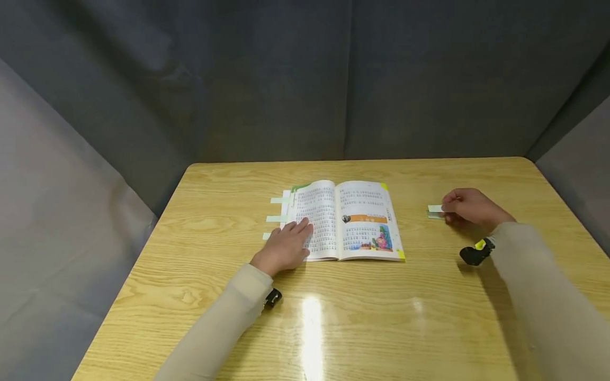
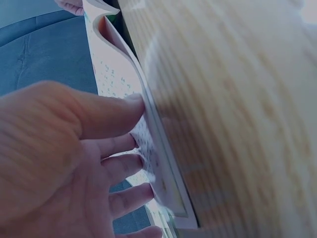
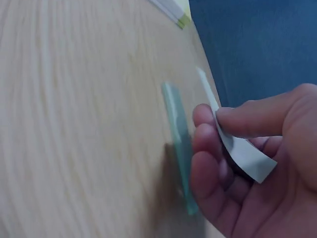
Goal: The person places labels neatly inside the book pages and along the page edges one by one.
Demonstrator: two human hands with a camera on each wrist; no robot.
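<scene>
An open book (image 1: 364, 211) with printed text and a coloured picture lies on the table. My left hand (image 1: 286, 246) rests on its left page, fingers spread and nearly straight; in the left wrist view the thumb (image 2: 114, 114) lies along the page's lower edge. Pale sticky tabs (image 1: 276, 218) stick out past the book's left side. To the right of the book, my right hand (image 1: 469, 205) pinches a pale paper strip (image 3: 245, 156) between thumb and fingers. Just below that strip, a green pad of sticky notes (image 3: 178, 144) lies on the table beside the fingertips.
The wooden table (image 1: 214, 317) has its far edge close behind the book. A dark grey curtain (image 1: 276, 79) hangs behind it, with lighter cloth (image 1: 57, 211) at the left. A black wrist camera (image 1: 476, 254) hangs under the right sleeve.
</scene>
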